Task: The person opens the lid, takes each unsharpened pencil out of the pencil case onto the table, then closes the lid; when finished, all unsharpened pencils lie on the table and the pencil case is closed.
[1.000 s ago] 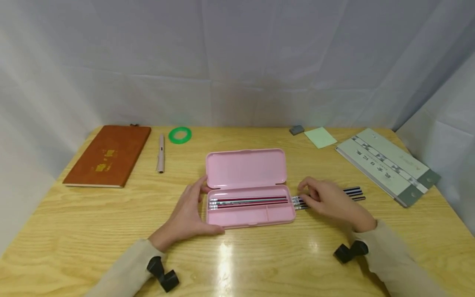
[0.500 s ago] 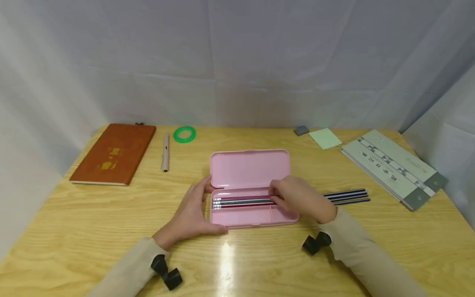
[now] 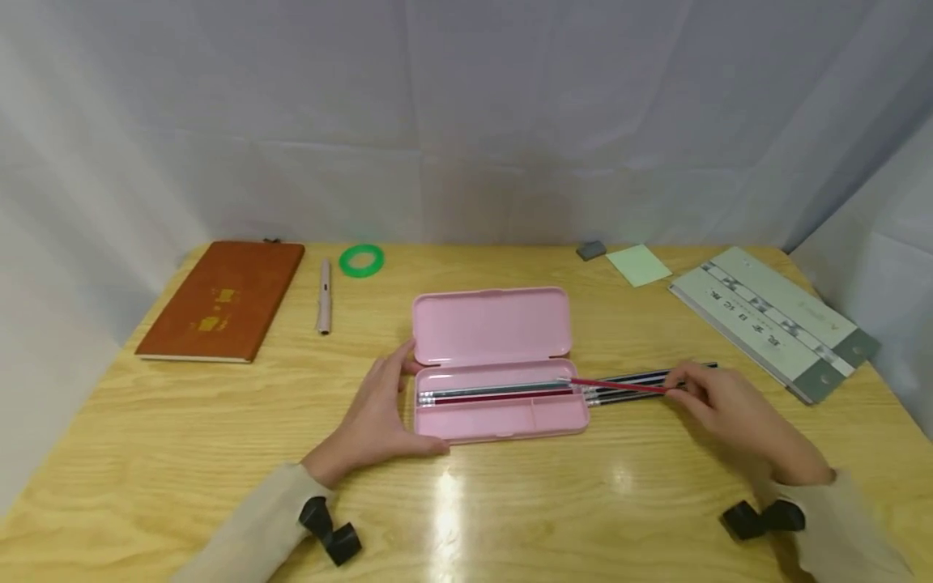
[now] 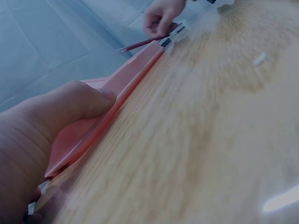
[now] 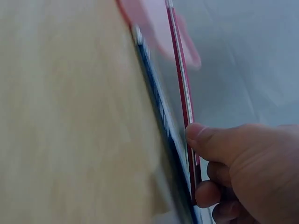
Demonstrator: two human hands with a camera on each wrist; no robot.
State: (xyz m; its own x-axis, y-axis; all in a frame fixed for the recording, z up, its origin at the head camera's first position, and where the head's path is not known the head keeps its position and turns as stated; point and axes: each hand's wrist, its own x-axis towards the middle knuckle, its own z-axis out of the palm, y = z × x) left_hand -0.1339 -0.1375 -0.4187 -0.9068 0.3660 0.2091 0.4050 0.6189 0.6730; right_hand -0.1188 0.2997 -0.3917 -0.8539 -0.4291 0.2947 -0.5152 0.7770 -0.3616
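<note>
An open pink pencil case (image 3: 475,423) lies on the table, its lid (image 3: 492,325) folded back. Several pencils (image 3: 466,393), green and dark red, lie in its long rear compartment. My left hand (image 3: 373,413) holds the case's left end, thumb along the front edge and fingers at the back corner; the left wrist view shows the thumb on the pink wall (image 4: 133,70). Between thumb and fingers my right hand (image 3: 736,417) pinches a red pencil (image 5: 181,70), whose metal-banded end reaches over the case's right edge. Beneath it, several dark striped pencils (image 3: 627,397) lie on the table beside the case.
A brown notebook (image 3: 226,300), a pale pen (image 3: 325,298) and a green tape ring (image 3: 361,261) lie at the left. Toward the back right are a grey eraser (image 3: 591,250), a light green sticky note (image 3: 638,265) and a grey-green notebook (image 3: 773,324).
My right hand reached into the case, then drew back to the right with a red pencil pinched, taking it from the compartment. My left hand stays on the case.
</note>
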